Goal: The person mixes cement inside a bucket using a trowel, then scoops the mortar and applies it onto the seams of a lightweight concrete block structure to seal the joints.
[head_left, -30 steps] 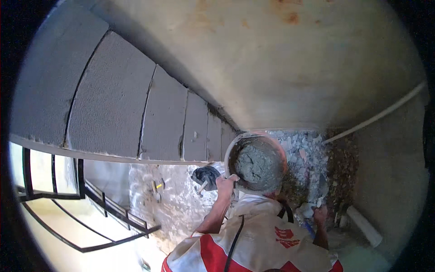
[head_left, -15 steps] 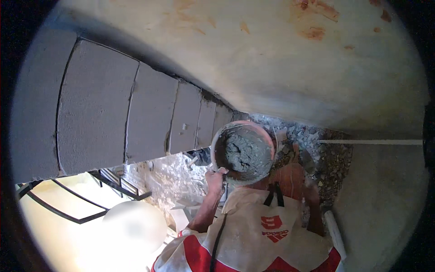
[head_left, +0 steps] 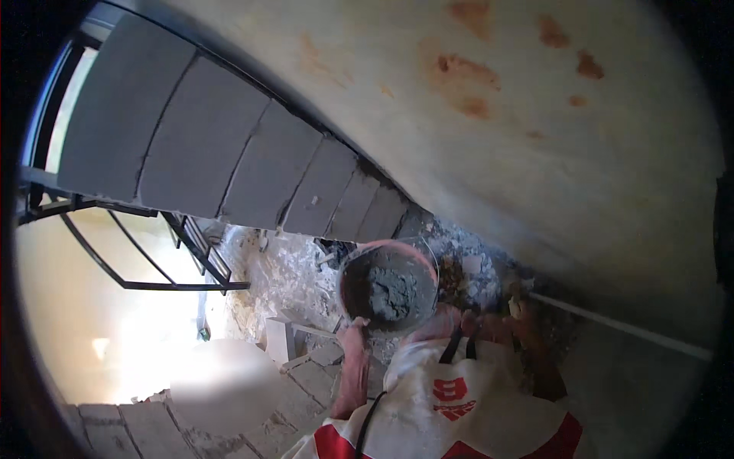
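A round bucket (head_left: pixel 352 290) with a pinkish rim holds wet grey mortar (head_left: pixel 392 294). At its near left edge my left hand (head_left: pixel 352 335) is closed on the rim, fingers curled over it. My right hand (head_left: pixel 524 327) is lower right of the bucket, close to my knees and apart from the rim. Shadow and blur hide its fingers. A pale narrow piece (head_left: pixel 515 300) shows beside that hand; I cannot tell whether it is held.
A wall of grey blocks (head_left: pixel 200 130) runs along the left, and a stained plastered wall (head_left: pixel 520 145) slants on the right. Rubble (head_left: pixel 470 264) lies beyond the bucket. A black metal railing (head_left: pixel 183 287), a pale block piece (head_left: pixel 280 340) and a pale strip (head_left: pixel 619 325) are also around me.
My view has turned, so the walls and railing sit differently. The bucket appears slightly further left and lower, its opening seen at another angle. My left hand still grips its rim.
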Demonstrator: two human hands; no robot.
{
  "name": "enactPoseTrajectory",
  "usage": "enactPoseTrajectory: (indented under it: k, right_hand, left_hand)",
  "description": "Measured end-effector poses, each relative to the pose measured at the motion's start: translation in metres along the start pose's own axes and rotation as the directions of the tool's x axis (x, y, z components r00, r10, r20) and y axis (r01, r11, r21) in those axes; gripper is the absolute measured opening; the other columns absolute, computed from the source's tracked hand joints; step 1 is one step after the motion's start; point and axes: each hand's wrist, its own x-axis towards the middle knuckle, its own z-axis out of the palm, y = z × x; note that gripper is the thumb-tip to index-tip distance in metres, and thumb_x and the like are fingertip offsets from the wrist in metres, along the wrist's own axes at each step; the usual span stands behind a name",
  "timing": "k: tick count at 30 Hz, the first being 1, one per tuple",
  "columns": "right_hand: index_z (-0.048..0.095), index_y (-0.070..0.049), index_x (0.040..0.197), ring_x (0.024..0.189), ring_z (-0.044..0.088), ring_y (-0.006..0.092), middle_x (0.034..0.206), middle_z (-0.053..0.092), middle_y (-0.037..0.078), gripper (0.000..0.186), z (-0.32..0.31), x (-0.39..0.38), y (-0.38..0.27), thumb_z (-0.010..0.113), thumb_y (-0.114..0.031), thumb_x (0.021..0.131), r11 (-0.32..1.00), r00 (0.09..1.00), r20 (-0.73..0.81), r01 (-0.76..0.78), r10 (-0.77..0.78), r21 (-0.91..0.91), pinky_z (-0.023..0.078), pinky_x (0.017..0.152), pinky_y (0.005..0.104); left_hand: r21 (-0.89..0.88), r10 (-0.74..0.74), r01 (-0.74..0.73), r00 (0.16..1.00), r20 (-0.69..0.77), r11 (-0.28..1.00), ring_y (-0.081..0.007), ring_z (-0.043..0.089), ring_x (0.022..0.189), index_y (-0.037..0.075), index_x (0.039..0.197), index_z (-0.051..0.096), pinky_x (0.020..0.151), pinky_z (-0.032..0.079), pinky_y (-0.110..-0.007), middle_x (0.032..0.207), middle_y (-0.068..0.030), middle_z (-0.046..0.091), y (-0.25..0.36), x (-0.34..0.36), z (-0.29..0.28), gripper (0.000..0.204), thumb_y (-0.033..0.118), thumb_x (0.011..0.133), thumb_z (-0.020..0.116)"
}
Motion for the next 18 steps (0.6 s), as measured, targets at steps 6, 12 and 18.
enactPoseTrajectory:
  k: [6,12,18]
  right_hand:
    - [0.037,-0.005,0.134,0.111,0.050,0.0407,0.119,0.052,0.024,0.075,-0.023,0.003,-0.030,0.072,-0.023,0.069,0.887,0.952,0.055,0.300,-0.300,-0.351,0.041,0.094,0.0449]
    - [0.035,0.001,0.136,0.121,0.045,0.0386,0.131,0.046,0.025,0.073,-0.008,0.032,0.008,0.069,-0.024,0.076,0.896,0.941,0.137,0.337,-0.310,-0.290,0.038,0.099,0.0435]
    - [0.043,0.002,0.129,0.115,0.048,0.0351,0.124,0.051,0.022,0.071,0.005,0.030,0.016,0.073,-0.032,0.074,0.939,0.937,0.097,0.342,-0.336,-0.047,0.038,0.098,0.0436]
  left_hand:
    - [0.029,-0.002,0.004,0.996,-0.088,1.000,-0.0079,0.042,0.047,0.008,0.069,0.057,0.044,0.030,-0.025,0.057,0.0044,0.047,-0.001,-0.052,0.000,0.009,0.000,0.069,0.059]
    - [-0.018,0.003,-0.005,0.995,-0.102,1.000,-0.0101,0.043,0.047,0.007,0.071,0.057,0.044,0.033,-0.026,0.057,0.0025,0.048,0.004,-0.084,0.006,0.007,0.001,0.069,0.059]
    - [-0.007,-0.047,0.047,0.977,-0.210,0.999,-0.0122,0.045,0.047,0.005,0.071,0.056,0.043,0.034,-0.028,0.057,0.0011,0.047,-0.009,-0.084,-0.006,0.009,0.001,0.066,0.061]
